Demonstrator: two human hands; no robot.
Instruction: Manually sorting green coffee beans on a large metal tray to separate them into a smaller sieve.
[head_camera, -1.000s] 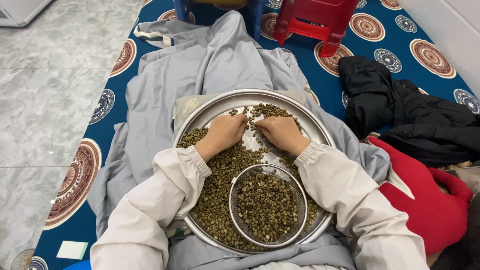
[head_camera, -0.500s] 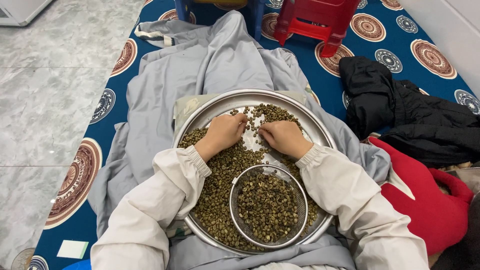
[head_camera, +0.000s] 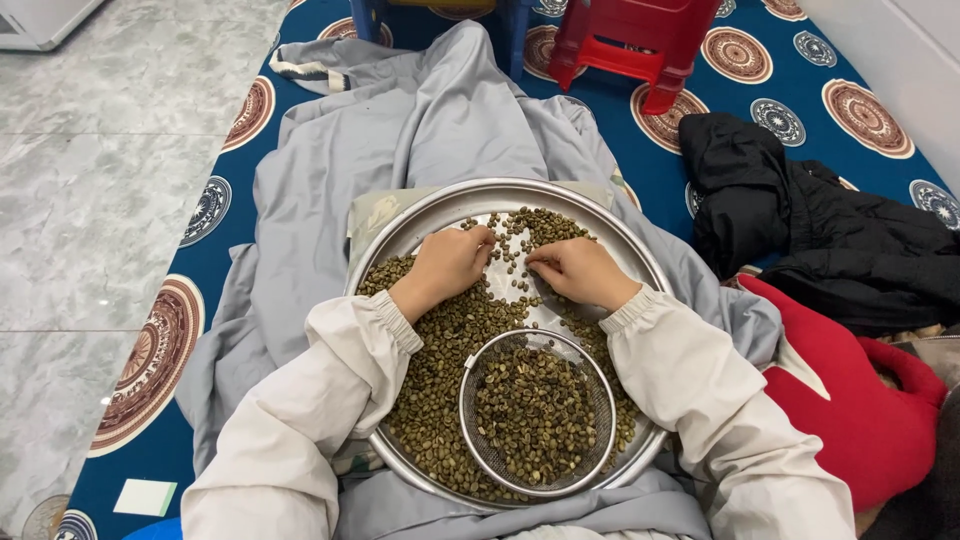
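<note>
A round metal tray rests on the person's lap over a grey blanket, and greenish beans cover most of its left and near part, with a thinner scatter toward the far rim and a bare shiny patch in the middle. A small wire-mesh sieve sits inside the tray at its near side, holding its own heap of beans, darker than those around it. The left hand lies palm down on the beans at the left of the bare patch, its fingers curled under and the tips at the loose beans near the middle; its grip is bent nearly closed, and whether it holds a bean cannot be told. The right hand lies opposite, just beside the left but apart from it, with thumb and forefinger drawn together in a pinch at the scattered beans; the grip is closed to a pinch, though a bean between the tips is too small to make out. The loose beans lie directly under and between the two grips, and the sieve is just nearer the body than both hands, between the cream sleeves. The tray's lap sits on a blue patterned mat, with a red stool at the far end, a black garment to the right and a red cushion beside the right arm.
</note>
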